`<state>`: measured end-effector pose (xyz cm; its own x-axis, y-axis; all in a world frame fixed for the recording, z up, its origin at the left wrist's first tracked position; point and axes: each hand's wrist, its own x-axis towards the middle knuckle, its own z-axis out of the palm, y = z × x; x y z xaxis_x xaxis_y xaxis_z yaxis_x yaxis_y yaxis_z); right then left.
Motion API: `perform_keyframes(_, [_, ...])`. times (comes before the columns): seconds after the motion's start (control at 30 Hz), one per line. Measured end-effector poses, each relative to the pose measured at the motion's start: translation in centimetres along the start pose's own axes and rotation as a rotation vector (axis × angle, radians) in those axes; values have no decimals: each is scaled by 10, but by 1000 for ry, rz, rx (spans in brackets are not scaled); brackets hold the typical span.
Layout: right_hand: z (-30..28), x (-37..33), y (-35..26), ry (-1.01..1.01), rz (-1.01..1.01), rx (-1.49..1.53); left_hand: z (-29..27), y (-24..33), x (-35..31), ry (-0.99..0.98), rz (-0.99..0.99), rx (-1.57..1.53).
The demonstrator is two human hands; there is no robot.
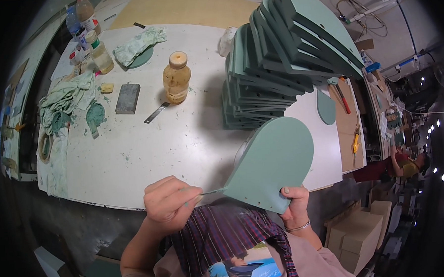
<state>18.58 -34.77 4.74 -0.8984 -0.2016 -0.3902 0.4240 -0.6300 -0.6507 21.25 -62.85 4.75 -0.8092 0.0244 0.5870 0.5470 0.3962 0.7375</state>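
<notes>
My right hand [296, 204] grips the lower right corner of a flat green teardrop-shaped panel [277, 161], thumb on its face. A row of small holes runs along the panel's lower edge. My left hand [171, 202] is closed round a thin tool [212, 191], seen almost edge-on and smeared with green; its kind is hard to make out. The tool's tip meets the panel's left corner. Beyond the panel rises a tall, leaning stack of similar green panels [263, 62].
A capped bottle of brownish liquid [177, 81], a flat blade [156, 113], a grey block [128, 99] and green-stained rags [71, 98] lie on the white table [148, 161]. A red-handled tool [342, 98] and a yellow cutter [355, 143] are at right. Another person [406, 165] stands far right.
</notes>
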Motion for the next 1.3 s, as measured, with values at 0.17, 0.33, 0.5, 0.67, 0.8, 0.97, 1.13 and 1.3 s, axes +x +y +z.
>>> perform_keyframes(0.17, [1,0,2,5,17,-8,1,-2,2,42,43,73])
perform_keyframes(0.33, [3,1,3,13,38,15,-2,-4,-3,16,90,144])
perform_keyframes(0.5, [1,5,5,-3,76,39,0,-6,1,65,123,196])
perform_keyframes(0.67, [3,5,5,-9,83,60,-4,-4,0,14,148,238])
perform_keyframes(0.8, [4,5,5,-19,91,63,-1,-7,-1,87,126,261])
perform_keyframes(0.97, [4,4,4,-20,83,75,-8,0,-2,5,179,288])
perform_keyframes(1.13, [-1,4,5,-15,86,85,-4,-4,0,33,171,286])
perform_keyframes(1.3, [0,4,4,-4,96,101,-7,-3,-1,10,186,288])
